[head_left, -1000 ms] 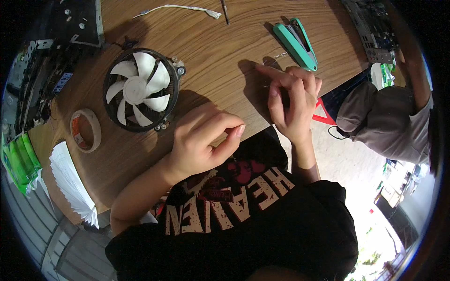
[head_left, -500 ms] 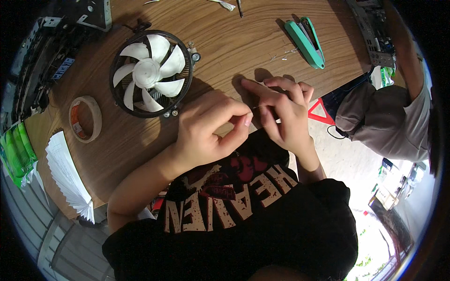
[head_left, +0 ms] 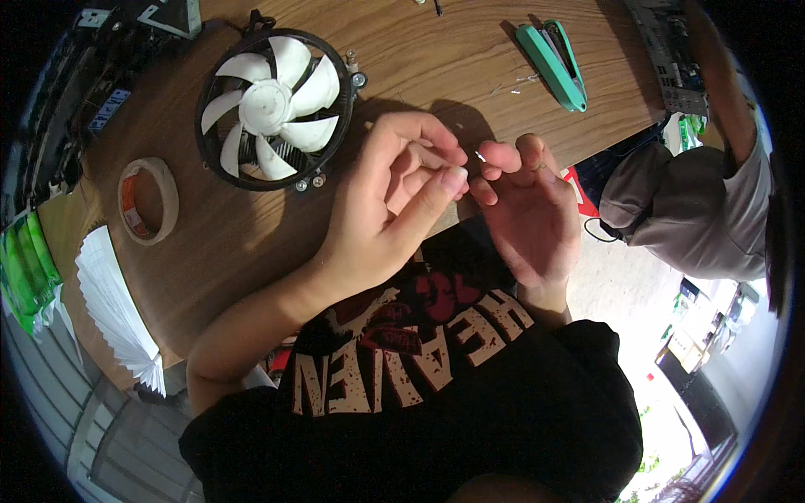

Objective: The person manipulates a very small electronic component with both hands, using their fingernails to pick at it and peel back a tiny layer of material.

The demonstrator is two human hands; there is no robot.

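My left hand (head_left: 402, 201) is raised in front of the desk edge, fingers curled toward the thumb; what is between them, if anything, is too small to name. Beside it my right hand (head_left: 524, 214) is turned palm up with fingers bent, a tiny silvery piece (head_left: 480, 157) at its fingertips, perhaps a bent staple. Beyond them a teal stapler (head_left: 549, 67) lies open on the wooden desk (head_left: 428, 63), with small staples (head_left: 520, 82) near it. A white-bladed cooling fan with heatsink (head_left: 264, 109) stands left of my hands.
A tape roll (head_left: 151, 201), folded white paper (head_left: 117, 310) and green packet (head_left: 29, 268) lie at left. Dark computer hardware (head_left: 75, 84) fills the back left, a metal chassis (head_left: 671, 67) the back right. At right is another person (head_left: 688, 210) in grey, arm raised.
Both hands have rotated: my right palm now faces up, and my left hand has risen, showing thumb and inner fingers. The desk and fan sit higher in the picture.
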